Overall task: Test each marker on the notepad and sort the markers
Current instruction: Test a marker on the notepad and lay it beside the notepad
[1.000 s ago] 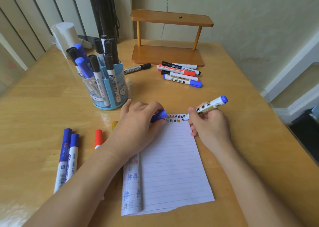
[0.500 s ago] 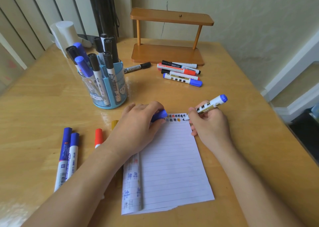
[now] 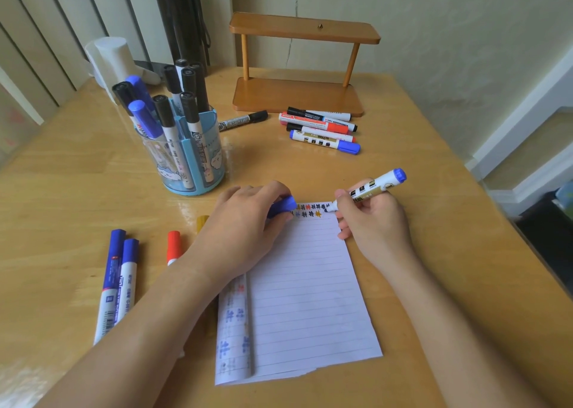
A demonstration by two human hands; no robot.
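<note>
Marker, blue, uncapped: pinched in right hand grip, tip down on notepad top edge, long axis slanting up and rightward; its cap pinched in left hand, just left of the tip; notepad flat on counter.

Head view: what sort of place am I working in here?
Probably a home desk or study corner: a wooden table set against a cracked plaster wall, a small wooden desk shelf at the back, and a blue pen holder full of markers near a lined notepad.
</note>
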